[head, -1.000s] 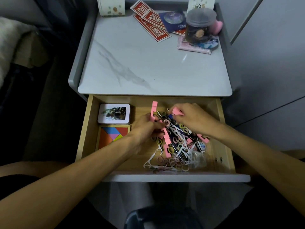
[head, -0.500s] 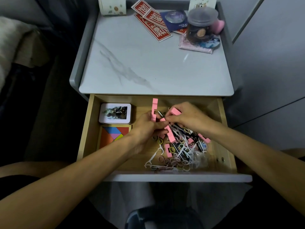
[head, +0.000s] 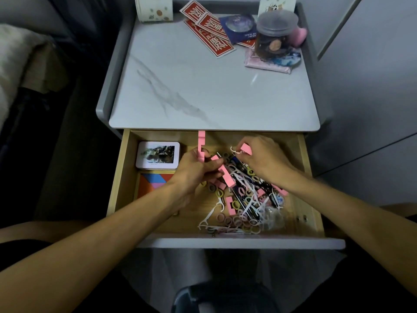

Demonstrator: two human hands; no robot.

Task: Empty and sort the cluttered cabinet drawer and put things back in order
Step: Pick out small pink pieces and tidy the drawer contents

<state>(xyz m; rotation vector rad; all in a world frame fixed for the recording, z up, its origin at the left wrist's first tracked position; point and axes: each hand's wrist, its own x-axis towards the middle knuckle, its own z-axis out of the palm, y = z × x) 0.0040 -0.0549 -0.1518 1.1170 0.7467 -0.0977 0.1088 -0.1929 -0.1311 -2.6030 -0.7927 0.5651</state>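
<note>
Emptying is in hand: in the open drawer (head: 123, 177), the left hand (head: 194, 170) is curled round a bunch of pink pieces (head: 200, 145) near the back edge. The right hand (head: 264, 161) pinches one more pink piece (head: 246, 149), a floss pick (head: 234, 150) just beside it, above the pile (head: 246, 199) in the drawer's right half. The next move probably calls for shedding the pick, joining piece to bunch and lifting all to the cabinet top (head: 203, 86).
</note>
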